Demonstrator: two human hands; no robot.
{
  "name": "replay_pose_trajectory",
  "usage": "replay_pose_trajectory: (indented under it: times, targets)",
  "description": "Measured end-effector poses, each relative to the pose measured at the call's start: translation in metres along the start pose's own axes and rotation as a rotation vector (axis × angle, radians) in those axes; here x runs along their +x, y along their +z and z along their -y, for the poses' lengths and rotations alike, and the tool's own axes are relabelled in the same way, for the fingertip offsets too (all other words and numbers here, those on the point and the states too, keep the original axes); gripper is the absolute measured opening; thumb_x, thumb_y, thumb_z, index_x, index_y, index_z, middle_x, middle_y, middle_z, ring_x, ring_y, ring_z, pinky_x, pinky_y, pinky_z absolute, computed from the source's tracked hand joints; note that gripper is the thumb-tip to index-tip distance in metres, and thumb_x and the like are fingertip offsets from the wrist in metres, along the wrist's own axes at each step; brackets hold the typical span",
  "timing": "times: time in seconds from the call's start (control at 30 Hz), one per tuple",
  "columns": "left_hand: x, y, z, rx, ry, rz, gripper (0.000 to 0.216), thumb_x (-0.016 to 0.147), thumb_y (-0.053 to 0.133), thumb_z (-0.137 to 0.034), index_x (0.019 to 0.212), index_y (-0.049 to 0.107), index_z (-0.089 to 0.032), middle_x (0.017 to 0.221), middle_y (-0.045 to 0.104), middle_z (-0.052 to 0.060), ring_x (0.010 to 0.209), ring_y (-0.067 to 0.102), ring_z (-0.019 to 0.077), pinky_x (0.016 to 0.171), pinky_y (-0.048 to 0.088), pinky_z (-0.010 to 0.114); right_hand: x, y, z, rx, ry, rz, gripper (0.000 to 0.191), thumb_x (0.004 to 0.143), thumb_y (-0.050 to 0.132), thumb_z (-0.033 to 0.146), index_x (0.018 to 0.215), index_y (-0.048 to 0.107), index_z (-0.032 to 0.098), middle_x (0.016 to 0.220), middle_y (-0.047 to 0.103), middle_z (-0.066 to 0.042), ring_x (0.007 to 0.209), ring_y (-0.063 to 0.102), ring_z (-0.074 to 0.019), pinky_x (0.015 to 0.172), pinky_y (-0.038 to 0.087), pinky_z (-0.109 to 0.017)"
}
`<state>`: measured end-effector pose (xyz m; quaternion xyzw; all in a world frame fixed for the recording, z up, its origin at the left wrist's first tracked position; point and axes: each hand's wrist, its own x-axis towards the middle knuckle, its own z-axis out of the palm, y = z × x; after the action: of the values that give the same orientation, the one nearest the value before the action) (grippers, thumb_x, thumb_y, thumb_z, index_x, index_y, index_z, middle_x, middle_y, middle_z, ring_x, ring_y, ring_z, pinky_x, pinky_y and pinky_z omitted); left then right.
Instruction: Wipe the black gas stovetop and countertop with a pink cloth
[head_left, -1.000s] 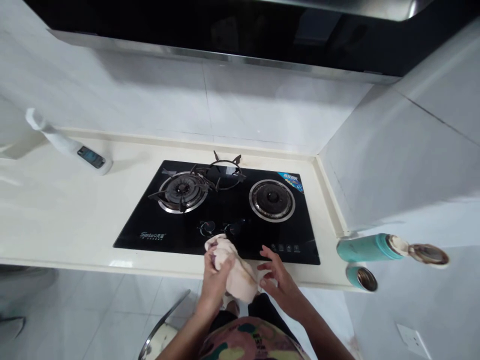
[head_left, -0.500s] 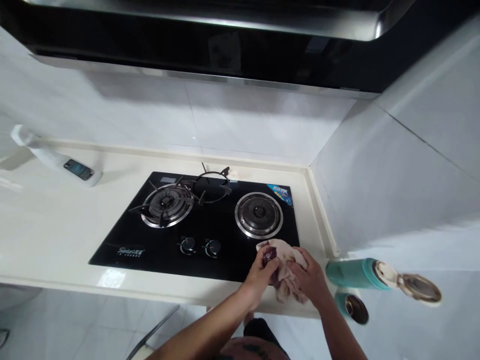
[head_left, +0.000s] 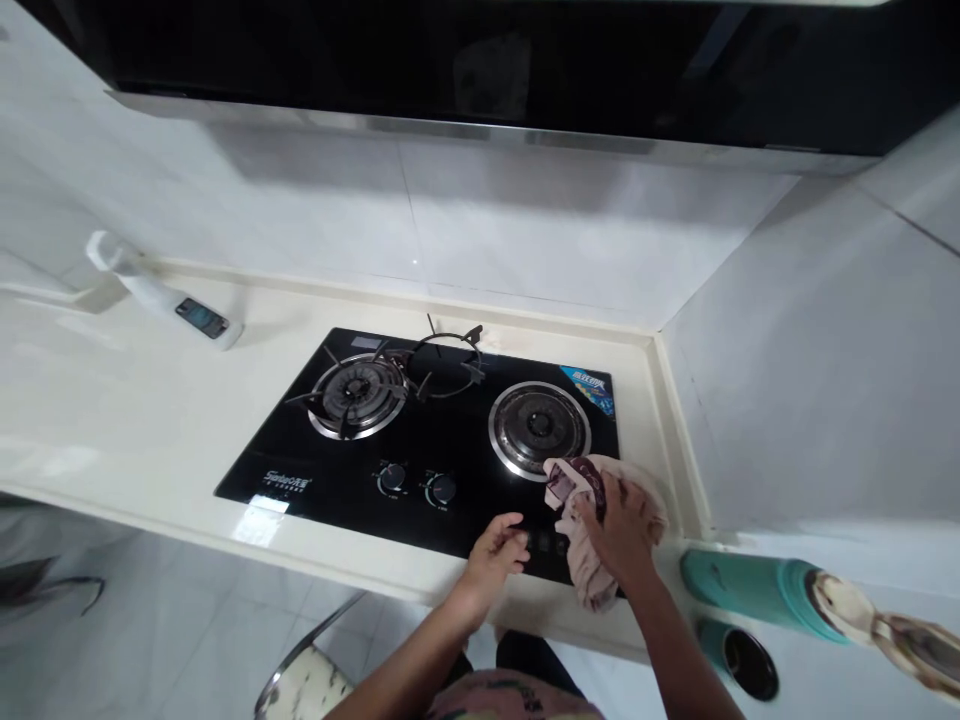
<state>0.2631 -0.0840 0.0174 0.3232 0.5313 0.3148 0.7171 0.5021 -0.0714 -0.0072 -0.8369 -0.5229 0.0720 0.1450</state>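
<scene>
A pale pink cloth (head_left: 592, 560) with a dark maroon patch lies bunched over the right front corner of the black gas stove (head_left: 337, 490). My right hand (head_left: 621, 525) grips it from above, with some fingertips sunk in the folds. Apart from the cloth, my left hand (head_left: 495, 555) hovers by the stove's front edge, holding nothing, its fingers loosely bent and apart. Just behind the cloth is the right burner (head_left: 540, 425), which has no pan support over it. A loose black pan support (head_left: 450, 385) leans beside the left burner (head_left: 356, 395).
At the right end of the counter (head_left: 150, 420) stand a teal flask (head_left: 757, 590) with its lid open and a teal cup (head_left: 739, 660). A white spray bottle (head_left: 165, 295) is far left. The range hood (head_left: 450, 70) overhangs the stove. A chair (head_left: 307, 680) is below.
My left hand has let go of the cloth and moved left of it. The right hand keeps the cloth, now spread more over the stove's corner. The view has shifted.
</scene>
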Motion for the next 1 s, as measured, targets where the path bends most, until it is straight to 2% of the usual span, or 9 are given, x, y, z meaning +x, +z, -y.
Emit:
replay_pose_trajectory:
  times: [0.07, 0.2, 0.4, 0.5, 0.6, 0.73, 0.87, 0.93, 1.0]
  targets:
    - [-0.008, -0.015, -0.001, -0.010, 0.006, -0.041, 0.064, 0.071, 0.085, -0.061, 0.120, 0.068, -0.024, 0.106, 0.070, 0.005, 0.089, 0.068, 0.0177, 0.084, 0.051, 0.034, 0.003, 0.000, 0.008, -0.033, -0.006, 0.004, 0.076, 0.094, 0.050, 0.067, 0.155, 0.051, 0.021, 0.148, 0.049, -0.023, 0.136, 0.046, -0.0463, 0.107, 0.040, -0.068]
    - [-0.025, -0.040, -0.001, -0.074, 0.024, -0.147, 0.066, 0.067, 0.087, -0.064, 0.115, 0.071, -0.021, 0.103, 0.073, 0.007, 0.084, 0.069, 0.0179, 0.081, 0.051, 0.033, 0.001, -0.003, 0.038, -0.037, -0.079, 0.015, 0.071, 0.087, 0.069, 0.064, 0.143, 0.062, 0.020, 0.138, 0.053, -0.024, 0.129, 0.048, -0.0483, 0.103, 0.042, -0.066]
    - [-0.044, -0.073, -0.004, -0.168, 0.023, -0.265, 0.070, 0.056, 0.093, -0.061, 0.108, 0.073, -0.019, 0.094, 0.077, 0.007, 0.078, 0.069, 0.0176, 0.075, 0.050, 0.031, -0.067, 0.009, 0.125, 0.075, -0.439, 0.218, 0.057, 0.086, 0.078, 0.037, 0.141, 0.064, 0.032, 0.138, 0.056, -0.017, 0.124, 0.050, -0.0425, 0.101, 0.043, -0.061]
    - [-0.054, -0.093, -0.005, -0.184, 0.067, -0.304, 0.066, 0.055, 0.093, -0.061, 0.102, 0.072, -0.019, 0.081, 0.073, 0.003, 0.071, 0.065, 0.0160, 0.072, 0.049, 0.030, -0.099, 0.018, 0.162, 0.133, -0.652, 0.365, 0.050, 0.087, 0.078, 0.032, 0.135, 0.065, 0.028, 0.135, 0.059, -0.015, 0.123, 0.053, -0.0382, 0.102, 0.046, -0.054]
    - [-0.068, -0.118, -0.004, -0.163, 0.115, -0.389, 0.061, 0.054, 0.091, -0.066, 0.087, 0.070, -0.019, 0.066, 0.064, -0.002, 0.061, 0.056, 0.0139, 0.064, 0.045, 0.028, -0.121, 0.027, 0.188, 0.205, -0.748, 0.467, 0.045, 0.087, 0.077, 0.031, 0.130, 0.066, 0.024, 0.134, 0.062, -0.014, 0.123, 0.056, -0.0352, 0.106, 0.047, -0.052]
    - [-0.095, -0.157, -0.008, -0.057, 0.202, -0.535, 0.062, 0.058, 0.087, -0.073, 0.081, 0.070, -0.018, 0.061, 0.060, -0.002, 0.063, 0.052, 0.0150, 0.064, 0.045, 0.028, -0.141, 0.044, 0.225, 0.557, -0.642, 0.588, 0.042, 0.081, 0.077, 0.026, 0.122, 0.069, 0.026, 0.127, 0.070, -0.007, 0.122, 0.061, -0.0296, 0.110, 0.046, -0.047]
    - [-0.121, -0.185, -0.027, -0.096, 0.285, -0.666, 0.065, 0.065, 0.085, -0.067, 0.106, 0.069, -0.020, 0.065, 0.061, -0.004, 0.067, 0.055, 0.0173, 0.067, 0.047, 0.029, -0.151, 0.059, 0.255, 1.031, -0.256, 0.845, 0.038, 0.076, 0.073, 0.027, 0.114, 0.070, 0.024, 0.107, 0.076, -0.001, 0.102, 0.070, -0.0241, 0.094, 0.056, -0.038]
    - [-0.127, -0.195, -0.037, -0.151, 0.331, -0.710, 0.065, 0.069, 0.084, -0.063, 0.117, 0.064, -0.023, 0.068, 0.062, -0.005, 0.068, 0.055, 0.0171, 0.068, 0.047, 0.029, -0.148, 0.058, 0.257, 1.203, -0.120, 0.875, 0.042, 0.075, 0.073, 0.032, 0.116, 0.069, 0.024, 0.109, 0.078, -0.001, 0.103, 0.071, -0.0252, 0.095, 0.056, -0.039]
    - [-0.130, -0.204, -0.044, -0.178, 0.371, -0.735, 0.062, 0.070, 0.083, -0.060, 0.116, 0.063, -0.023, 0.069, 0.061, -0.005, 0.069, 0.056, 0.0168, 0.068, 0.047, 0.029, -0.137, 0.050, 0.248, 1.318, -0.071, 0.849, 0.048, 0.073, 0.076, 0.038, 0.119, 0.069, 0.025, 0.115, 0.078, -0.003, 0.110, 0.072, -0.0267, 0.101, 0.056, -0.042]
